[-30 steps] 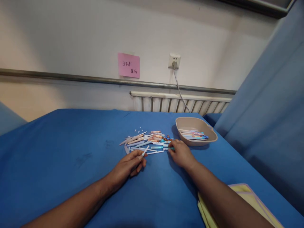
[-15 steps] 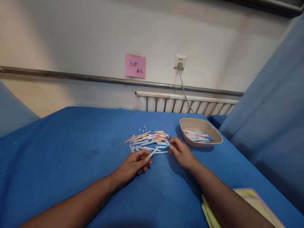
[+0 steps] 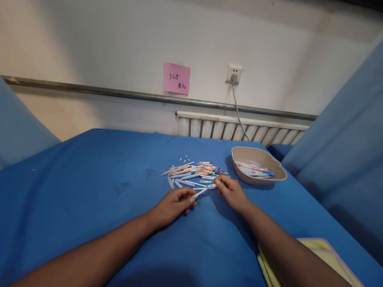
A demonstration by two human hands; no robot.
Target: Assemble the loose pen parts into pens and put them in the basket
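My left hand is closed around the light-blue front part of a pen, from which a white refill sticks out to the right. Between the thumb and fingers of my right hand is a short light-blue and white pen barrel. Its left end is close to the tip of the refill; whether they touch I cannot tell. Just beyond both hands lies a loose pile of pen parts: pale blue, lilac and peach barrels, white refills and printed pieces. Several tiny white tips lie behind the pile.
At the right, a beige basket holds several pens. A folded yellow cloth lies under my right forearm on the blue sheet. Behind are a metal rail, a white radiator and a plugged-in cable; blue curtains hang at the sides.
My right hand has drawn back from the pile with the pen barrel, bringing it to the refill in my left hand. The view has shifted slightly.
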